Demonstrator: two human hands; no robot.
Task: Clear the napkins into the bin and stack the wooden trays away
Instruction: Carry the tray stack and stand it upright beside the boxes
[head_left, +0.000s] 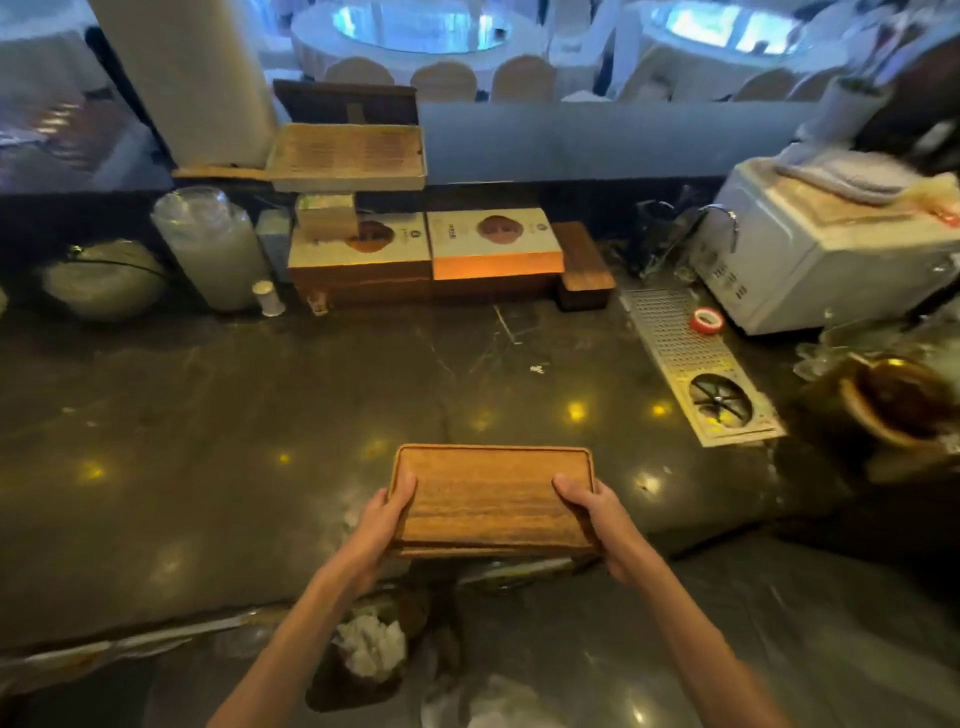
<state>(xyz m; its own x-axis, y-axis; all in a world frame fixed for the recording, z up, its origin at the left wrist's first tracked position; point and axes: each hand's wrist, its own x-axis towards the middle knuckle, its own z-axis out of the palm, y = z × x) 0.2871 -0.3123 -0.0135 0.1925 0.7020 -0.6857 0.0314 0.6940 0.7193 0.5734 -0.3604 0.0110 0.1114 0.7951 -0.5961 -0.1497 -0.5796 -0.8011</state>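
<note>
A rectangular wooden tray (491, 496) is held level over the near edge of the dark marble counter (208, 441). My left hand (387, 519) grips its left short side and my right hand (597, 514) grips its right short side, thumbs on top. A second edge shows just under it, so it may be more than one tray. Below the counter edge, crumpled white napkins (371, 644) lie in a dark bin (353, 686). A darker wooden tray (584, 265) rests at the back of the counter, beside the boxes.
Two flat boxes (493, 244) sit on a wooden stand at the back, with a slatted bamboo tray (345, 156) raised above them. Glass jars (213, 244) stand back left. A perforated metal drain strip (691, 358), red tape roll (706, 320) and white appliance (821, 254) are on the right.
</note>
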